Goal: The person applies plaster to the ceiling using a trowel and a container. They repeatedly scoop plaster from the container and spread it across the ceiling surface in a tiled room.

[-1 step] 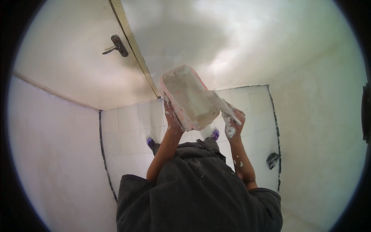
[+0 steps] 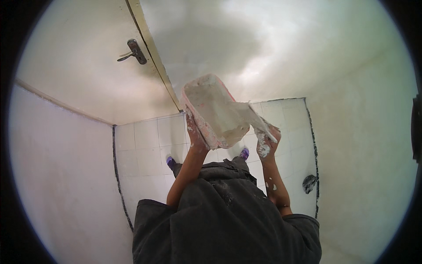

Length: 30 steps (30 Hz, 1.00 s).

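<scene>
Head view, left hand (image 2: pixel 194 134): gripped pink plaster tray (image 2: pixel 211 112) by its edge.
Right hand (image 2: pixel 267 140): clasped a plaster-smeared trowel (image 2: pixel 248 115) inside the tray.

Nothing is changing: the left hand (image 2: pixel 195 132), right hand (image 2: pixel 266 141) and plaster-caked tray (image 2: pixel 211 110) are staying exactly as before.

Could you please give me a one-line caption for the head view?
Left hand holds a plaster-caked pink tub while right hand works a putty blade inside it.
</scene>
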{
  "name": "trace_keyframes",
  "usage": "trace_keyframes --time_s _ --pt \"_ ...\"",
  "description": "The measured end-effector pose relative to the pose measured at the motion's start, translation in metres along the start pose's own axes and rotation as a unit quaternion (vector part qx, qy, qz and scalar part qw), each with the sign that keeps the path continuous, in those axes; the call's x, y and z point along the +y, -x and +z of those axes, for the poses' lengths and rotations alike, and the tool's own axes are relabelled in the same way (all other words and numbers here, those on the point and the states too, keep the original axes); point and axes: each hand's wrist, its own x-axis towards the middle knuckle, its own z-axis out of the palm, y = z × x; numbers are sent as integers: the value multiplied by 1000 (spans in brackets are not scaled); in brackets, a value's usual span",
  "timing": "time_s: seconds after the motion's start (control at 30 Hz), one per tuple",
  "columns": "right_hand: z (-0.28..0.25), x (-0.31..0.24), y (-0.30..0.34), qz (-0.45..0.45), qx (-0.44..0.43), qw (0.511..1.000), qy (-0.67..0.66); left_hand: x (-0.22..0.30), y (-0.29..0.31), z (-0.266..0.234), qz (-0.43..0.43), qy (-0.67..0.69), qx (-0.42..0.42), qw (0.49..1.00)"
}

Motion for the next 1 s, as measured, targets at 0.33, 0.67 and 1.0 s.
trace_keyframes --time_s 0.33,0.67,1.0 --pt "-5 17 -10 -136 -20 982 128 16 9 4 33 -17 37 999" --pt "8 -6 -18 -175 -177 934 258 23 15 0 74 17 7 997" --pt "37 -22 -30 -221 -214 906 292 20 19 -8 106 -11 35 994"
